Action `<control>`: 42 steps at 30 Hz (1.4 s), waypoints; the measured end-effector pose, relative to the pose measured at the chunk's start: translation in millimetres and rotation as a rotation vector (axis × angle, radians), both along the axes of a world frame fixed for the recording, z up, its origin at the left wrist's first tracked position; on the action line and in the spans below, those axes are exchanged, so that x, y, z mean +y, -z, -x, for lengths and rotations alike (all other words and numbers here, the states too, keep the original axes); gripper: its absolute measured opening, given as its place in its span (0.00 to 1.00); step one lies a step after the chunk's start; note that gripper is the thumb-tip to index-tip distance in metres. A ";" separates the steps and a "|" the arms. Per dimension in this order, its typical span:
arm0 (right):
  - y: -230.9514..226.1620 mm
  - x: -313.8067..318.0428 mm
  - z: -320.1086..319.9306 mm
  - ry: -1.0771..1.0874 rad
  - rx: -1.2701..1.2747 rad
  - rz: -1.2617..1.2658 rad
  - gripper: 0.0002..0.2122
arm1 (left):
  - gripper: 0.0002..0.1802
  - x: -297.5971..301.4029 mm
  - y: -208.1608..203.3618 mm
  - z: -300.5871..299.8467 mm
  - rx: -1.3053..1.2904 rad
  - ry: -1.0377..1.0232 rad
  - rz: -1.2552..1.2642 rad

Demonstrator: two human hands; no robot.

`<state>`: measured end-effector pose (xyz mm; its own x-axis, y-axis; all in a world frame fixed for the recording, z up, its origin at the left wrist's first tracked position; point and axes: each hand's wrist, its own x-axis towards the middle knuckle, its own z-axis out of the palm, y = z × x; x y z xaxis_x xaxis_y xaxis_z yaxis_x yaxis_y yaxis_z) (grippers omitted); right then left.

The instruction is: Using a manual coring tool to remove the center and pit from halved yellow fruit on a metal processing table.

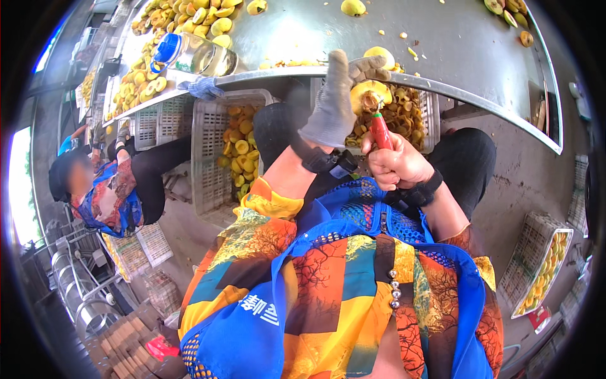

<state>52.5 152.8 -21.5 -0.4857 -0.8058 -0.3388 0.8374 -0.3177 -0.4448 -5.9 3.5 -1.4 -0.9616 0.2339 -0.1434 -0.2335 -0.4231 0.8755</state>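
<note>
In a grey glove, my left hand (334,104) grips a yellow peach half (365,95) at the table's near edge. The peach's cut side shows a brown, rough centre. Bare, my right hand (399,163) is closed around the red handle of a small tool (380,131) with a green collar. Its tip reaches the peach's brown centre; the blade's shape is too small to make out. Below my hands stands a crate (432,120) holding many brownish-yellow fruit pieces. Just beyond my left fingers, another yellow piece of peach (379,57) lies on the table.
A metal table (467,60) spans the front, with heaped peach halves (196,19), a blue-capped clear jar (205,55) and a blue glove (202,88). Left of my legs is a crate (207,148) of peaches. A co-worker (104,186) sits left; another crate (530,265) stands right.
</note>
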 end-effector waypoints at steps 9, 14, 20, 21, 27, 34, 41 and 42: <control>8.0 -12.1 -1.3 0.108 0.636 -0.445 0.07 | 0.29 -8.6 -3.7 -13.9 0.108 -0.174 0.052; 12.2 -21.2 -5.9 0.277 0.880 -0.694 0.06 | 0.25 -8.6 -0.5 -14.1 0.144 -0.121 0.247; -9.5 -27.8 -8.9 0.169 0.711 -0.698 0.06 | 0.24 -1.0 7.3 -18.6 -0.252 -0.131 -0.156; -15.9 -27.4 -8.2 0.053 0.509 -0.671 0.06 | 0.25 -0.8 11.5 -19.5 -0.296 -0.133 -0.196; -22.0 -13.1 -3.4 -0.021 0.072 -0.257 0.06 | 0.23 1.4 13.4 -16.0 -0.218 -0.167 -0.087; -14.1 -1.9 -0.7 -0.079 -0.007 -0.076 0.07 | 0.22 1.0 8.8 -13.3 -0.436 -0.087 -0.201; -17.1 -10.4 -4.0 -0.058 -0.022 -0.205 0.06 | 0.24 6.2 16.8 -11.2 -0.156 -0.161 0.224; -15.9 -17.3 -6.1 -0.015 0.235 -0.472 0.06 | 0.24 8.2 20.3 -12.2 -0.285 -0.170 0.043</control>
